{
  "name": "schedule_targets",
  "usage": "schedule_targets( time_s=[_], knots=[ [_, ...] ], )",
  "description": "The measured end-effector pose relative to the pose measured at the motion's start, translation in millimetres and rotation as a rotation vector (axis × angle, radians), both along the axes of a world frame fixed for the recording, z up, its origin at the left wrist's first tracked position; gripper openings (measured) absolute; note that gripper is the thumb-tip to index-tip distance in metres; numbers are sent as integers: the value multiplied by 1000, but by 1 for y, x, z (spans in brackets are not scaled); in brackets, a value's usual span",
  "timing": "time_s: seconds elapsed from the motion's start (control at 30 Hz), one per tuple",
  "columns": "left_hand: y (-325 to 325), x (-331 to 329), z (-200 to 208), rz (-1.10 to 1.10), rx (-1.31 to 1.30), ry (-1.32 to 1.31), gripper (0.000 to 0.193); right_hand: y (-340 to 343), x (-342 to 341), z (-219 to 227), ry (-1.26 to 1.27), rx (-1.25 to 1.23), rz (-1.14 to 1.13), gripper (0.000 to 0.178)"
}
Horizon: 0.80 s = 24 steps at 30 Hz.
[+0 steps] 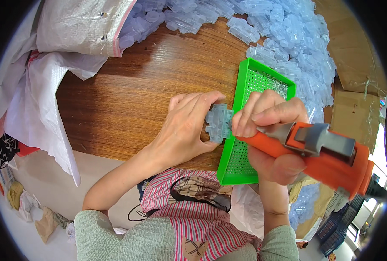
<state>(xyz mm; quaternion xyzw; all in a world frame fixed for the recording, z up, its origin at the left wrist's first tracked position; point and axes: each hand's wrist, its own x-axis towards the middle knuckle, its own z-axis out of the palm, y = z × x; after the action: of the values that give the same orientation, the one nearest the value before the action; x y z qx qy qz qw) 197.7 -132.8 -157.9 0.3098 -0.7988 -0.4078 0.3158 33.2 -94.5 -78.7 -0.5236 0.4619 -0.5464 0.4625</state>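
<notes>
A pale blue translucent plastic fitting (219,123) with short tube-like stubs is pinched between the thumb and fingers of my left hand (180,124), by the left side of the green tray. My right hand (278,112) is wrapped around an orange electric screwdriver (332,163) with a grey metal lever, held over the tray. Its front end points left at the fitting's right side. My fingers hide the tip, so I cannot tell whether it touches. Beneath the screwdriver, the green tray (242,78) has a perforated bed, with small shiny metal pieces (277,85), perhaps screws, at its far end.
Many similar translucent fittings (289,48) are heaped along the far and right side of the wooden table (128,100). At the far left, a white woven sack (80,26) lies with its mouth toward more fittings. Cardboard (356,113) stands at the right.
</notes>
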Motion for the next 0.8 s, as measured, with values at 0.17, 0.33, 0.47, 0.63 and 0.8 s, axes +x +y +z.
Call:
schedule_targets(
  time_s=[0.17, 0.33, 0.47, 0.63, 0.8],
  knots=[
    [-1, -1, -1, -13, -17, -22, 75, -4, -8, -10, 38, -132, 163, 76],
    [-3, 2, -3, -64, -58, -43, 77, -6, -9, 14, 119, 98, -3, 85],
    [-3, 3, -1, -67, -13, -79, 88, -21, -36, 5, -11, -335, -251, 85],
    [-4, 3, 0, -90, -3, -90, 89, -15, -33, -25, 33, -205, -480, 77],
    [-5, 2, 0, -68, -27, -91, 89, -17, -34, -27, 32, -228, -501, 75]
  ],
)
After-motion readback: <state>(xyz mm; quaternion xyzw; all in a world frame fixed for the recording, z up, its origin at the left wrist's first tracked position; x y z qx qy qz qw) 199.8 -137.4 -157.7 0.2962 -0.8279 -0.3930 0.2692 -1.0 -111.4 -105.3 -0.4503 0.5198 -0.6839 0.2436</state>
